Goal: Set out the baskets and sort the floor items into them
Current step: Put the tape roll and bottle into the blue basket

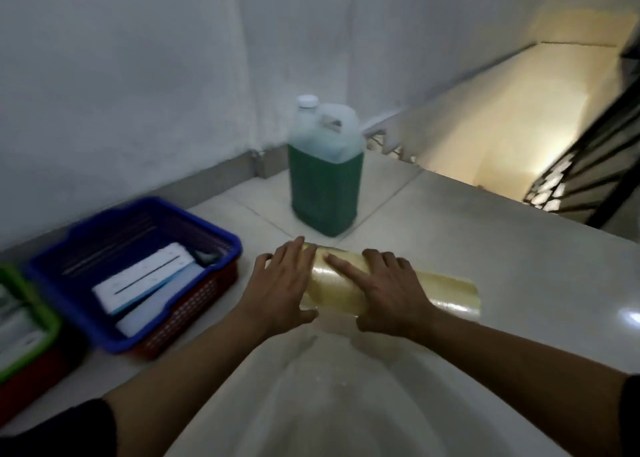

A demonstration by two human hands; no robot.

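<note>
Both hands, left (pixel 277 285) and right (pixel 391 293), pressed flat-fingered on the yellowish roll (pixel 346 283); rolling evenly looked wisest before basketing.

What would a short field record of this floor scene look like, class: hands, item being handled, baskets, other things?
left hand: left hand rests flat on the roll, fingers straight
right hand: right hand rests flat on the same roll
item: yellowish translucent roll, lying on the tiled floor
baskets: blue basket nested in a red basket, holding white boxes; green basket at the left edge
other: jug of green liquid, upright near the wall
</note>
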